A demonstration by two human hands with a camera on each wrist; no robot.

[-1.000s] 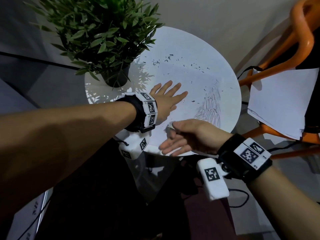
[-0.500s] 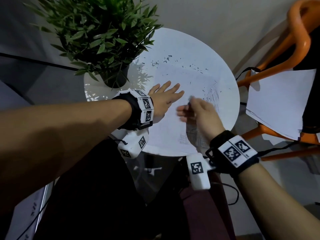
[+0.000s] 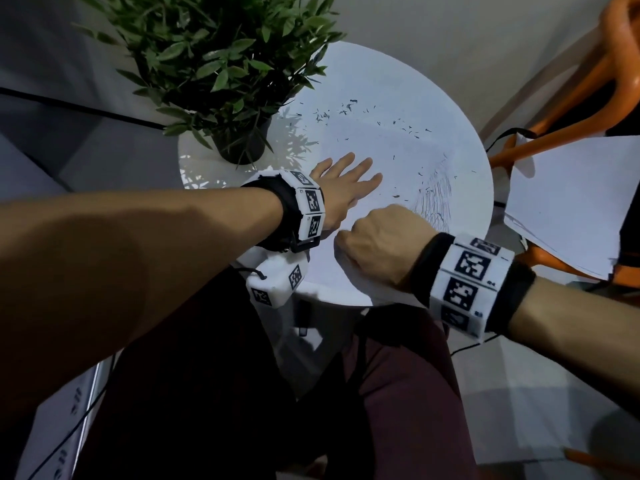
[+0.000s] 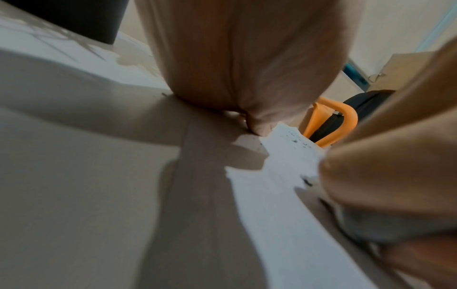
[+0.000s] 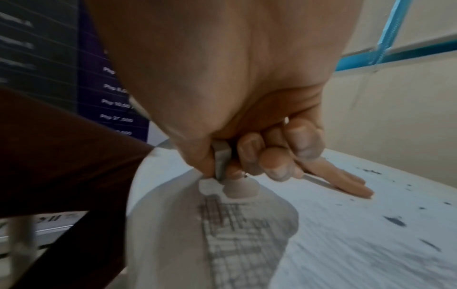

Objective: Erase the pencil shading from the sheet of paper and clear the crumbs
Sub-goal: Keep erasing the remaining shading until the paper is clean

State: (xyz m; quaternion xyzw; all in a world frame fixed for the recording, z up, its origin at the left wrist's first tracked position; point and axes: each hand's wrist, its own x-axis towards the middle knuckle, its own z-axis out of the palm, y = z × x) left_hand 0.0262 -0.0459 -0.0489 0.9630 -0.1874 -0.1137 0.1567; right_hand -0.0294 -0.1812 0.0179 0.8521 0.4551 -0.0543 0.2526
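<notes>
Near edge of the round table (image 3: 464,109): right hand (image 3: 377,242) grasping a grey eraser (image 5: 220,160) pressed onto the sheet of paper (image 3: 377,157). Beyond, left hand (image 3: 341,188) lies flat, fingers released, on the sheet. Pencil shading (image 3: 437,199) toward the right edge; crumbs (image 3: 341,112) toward the far edge.

From the head view my right hand (image 3: 377,242) covers the eraser (image 5: 220,159) and the near patch of pencil shading (image 5: 237,230); only the right wrist view shows them, smeared by blur. The sheet of paper (image 3: 381,161) barely separates from the white table (image 3: 464,109). The orange chair (image 3: 588,84) is cut off at the right edge. My left wrist view is mostly blurred palm.
</notes>
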